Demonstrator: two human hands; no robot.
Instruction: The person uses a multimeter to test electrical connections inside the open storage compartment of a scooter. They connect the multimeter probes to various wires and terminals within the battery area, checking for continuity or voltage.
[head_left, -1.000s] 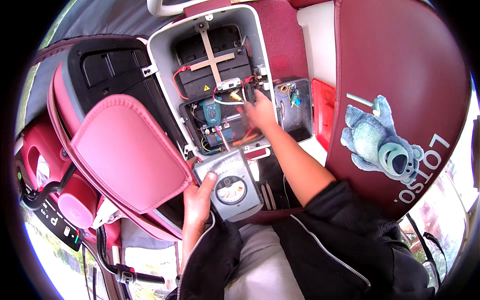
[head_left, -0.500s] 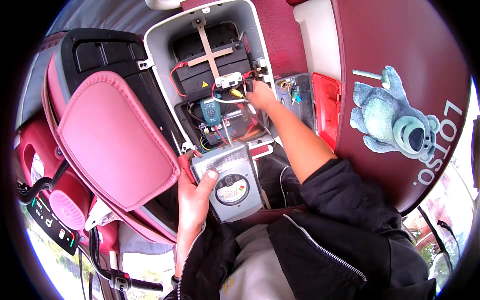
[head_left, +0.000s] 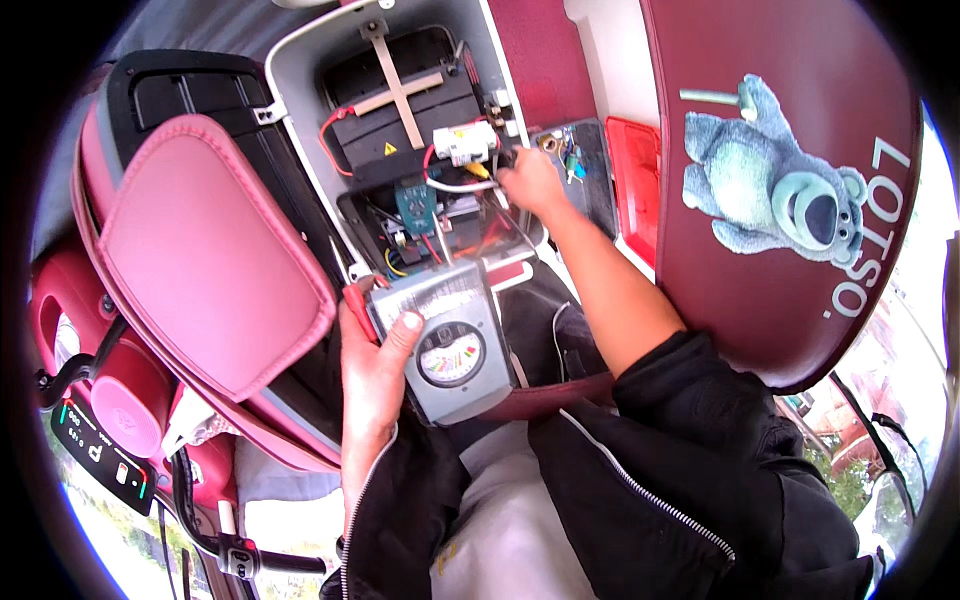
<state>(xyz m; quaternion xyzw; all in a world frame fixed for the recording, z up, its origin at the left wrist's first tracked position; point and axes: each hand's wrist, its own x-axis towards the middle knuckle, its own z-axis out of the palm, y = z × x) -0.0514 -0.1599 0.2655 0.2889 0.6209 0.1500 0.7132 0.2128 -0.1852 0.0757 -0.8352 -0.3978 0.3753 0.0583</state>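
Note:
My left hand (head_left: 375,375) is closed round a grey analogue meter (head_left: 435,310) with a round dial; a red-handled clamp or probe (head_left: 358,310) sits by its fingers. My right hand (head_left: 532,180) reaches into an open grey compartment (head_left: 292,75), fingers closed on something dark beside a white switch unit (head_left: 463,142), a yellow connector (head_left: 477,171) and white cable (head_left: 447,188); what exactly it grips is hidden. Above lies a black battery (head_left: 375,140) under a pale cross bracket (head_left: 400,100). Below, a teal handheld device (head_left: 415,208) sits among wires.
A pink padded seat (head_left: 215,250) is tipped open on the left, beside a handlebar (head_left: 285,560) and display panel (head_left: 95,455). A maroon panel with a bear picture (head_left: 760,300) fills the right. A small open bin (head_left: 590,205) with keys and a red lid (head_left: 637,190) lie between.
The scene has shifted up and left in the view. The meter in my left hand sits a little higher; my right hand remains at the wiring beside the switch unit.

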